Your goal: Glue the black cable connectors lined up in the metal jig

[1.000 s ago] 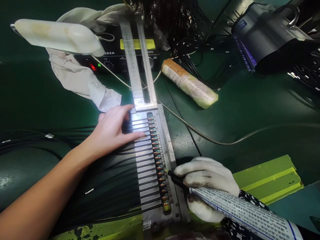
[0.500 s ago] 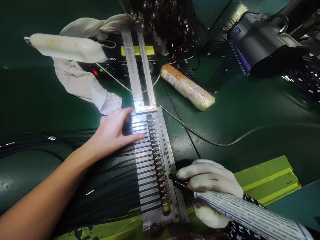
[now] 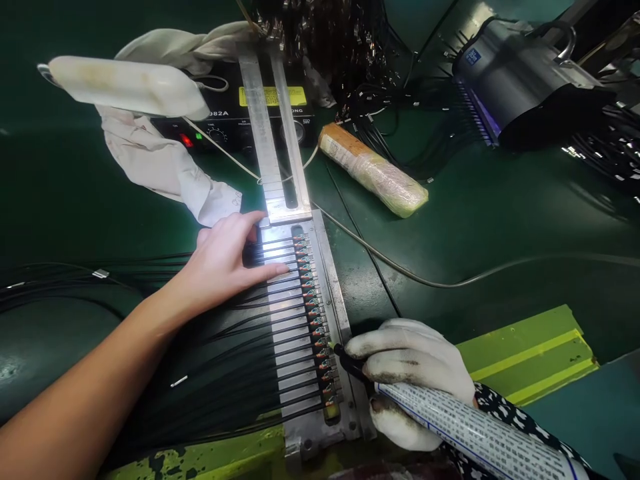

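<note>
A metal fixture (image 3: 293, 393) lies lengthwise down the middle, with a row of black cables (image 3: 295, 347) across it, their small wired connectors (image 3: 317, 321) lined up along a slot. My left hand (image 3: 226, 257), bare, rests at the fixture's upper left edge with thumb and fingers spread, the thumb lying over the cables. In a stained white glove, my right hand (image 3: 413, 360) is wrapped round a printed white tube (image 3: 465, 417) with a black nozzle. The nozzle tip touches or nearly touches the connectors in the lower half of the row.
Behind the fixture stands a black control box (image 3: 227, 127) with lit lamps. A white oblong object (image 3: 127, 87) and crumpled cloth (image 3: 155, 160) are at upper left. A wrapped roll (image 3: 373, 170) lies right of the fixture. A dark device (image 3: 525, 83) glows violet at upper right; a thin hose (image 3: 435, 283) crosses the table.
My right hand has shifted slightly left with the tube, its nozzle still at the connectors. The whole view has moved slightly; my left hand keeps its place on the fixture.
</note>
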